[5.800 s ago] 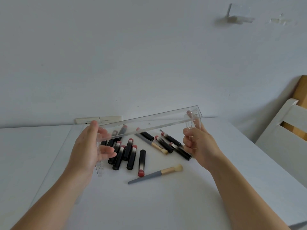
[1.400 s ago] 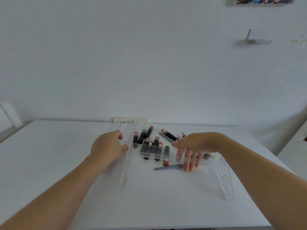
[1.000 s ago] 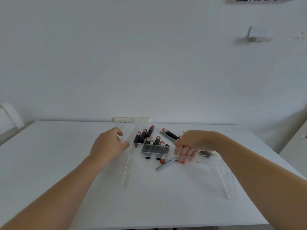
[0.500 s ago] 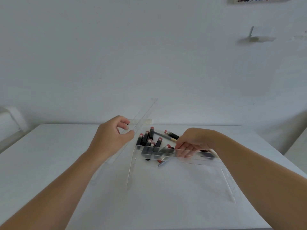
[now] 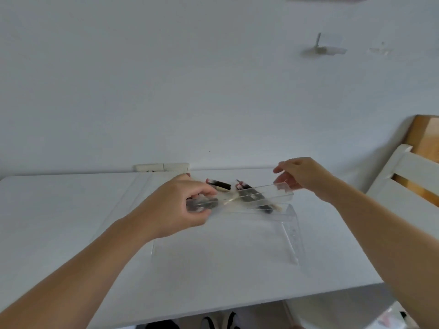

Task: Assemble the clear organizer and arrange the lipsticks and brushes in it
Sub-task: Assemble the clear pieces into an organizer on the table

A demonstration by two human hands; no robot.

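My left hand [image 5: 180, 205] grips the left end of a long clear tray piece [image 5: 259, 198], which hangs slightly tilted above the table. My right hand [image 5: 301, 176] pinches its right end with thumb and fingers. Just below stands the clear organizer frame [image 5: 293, 236], its two side panels reaching toward me. Black lipsticks with pink ends [image 5: 218, 184] lie behind the tray, and more show blurred through the clear plastic. A brush with a pale tip [image 5: 231, 199] is also seen through it. My left hand hides the rest of the pile.
The white table [image 5: 71, 222] ends at a front edge close to me. A white socket strip [image 5: 161, 166] sits against the back wall. At the right stands a white chair [image 5: 408, 184] with a wooden board [image 5: 425, 138] behind it.
My left hand lifted a long clear piece from the table's left and swung it over the frame. My right hand left the brush and lipsticks and took the piece's right end.
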